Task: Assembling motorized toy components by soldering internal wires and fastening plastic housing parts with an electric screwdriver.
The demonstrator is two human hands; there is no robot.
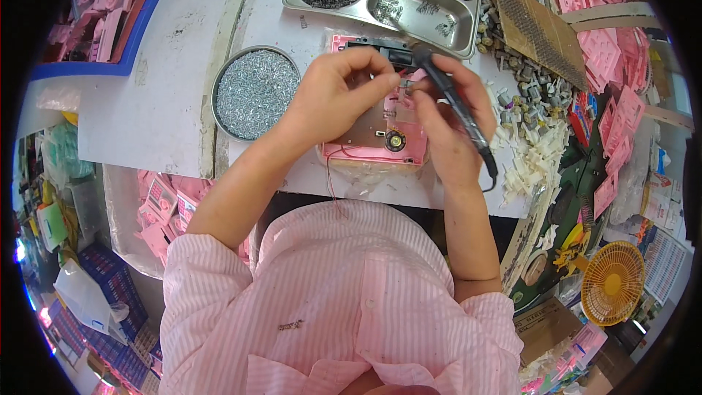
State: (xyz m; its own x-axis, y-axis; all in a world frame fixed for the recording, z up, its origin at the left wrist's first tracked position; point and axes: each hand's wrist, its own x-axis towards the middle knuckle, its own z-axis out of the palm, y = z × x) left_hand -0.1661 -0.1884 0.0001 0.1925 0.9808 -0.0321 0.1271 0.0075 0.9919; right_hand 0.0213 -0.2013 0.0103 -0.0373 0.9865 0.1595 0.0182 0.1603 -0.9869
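A pink plastic housing (373,154) lies in front of me, with a dark board, thin red wires and a small round metal-centred part (395,140) in it. My left hand (340,95) reaches over its left side, thumb and forefinger pinched at a tiny part too small to name. From the right, my right hand (457,124) meets it, thumb and finger closed near the same small part. Across that hand rests a slim black corded tool (459,106), held in it, its thin tip pointing away toward the metal tray (472,22).
A round tin (217,95) of small silvery screws stands left of the housing. The tray's compartments hold dark and silvery springs. Heaped metal parts (504,59), white plastic pieces (530,150) and a cardboard piece (537,26) lie at right. A yellow fan (613,282) stands lower right.
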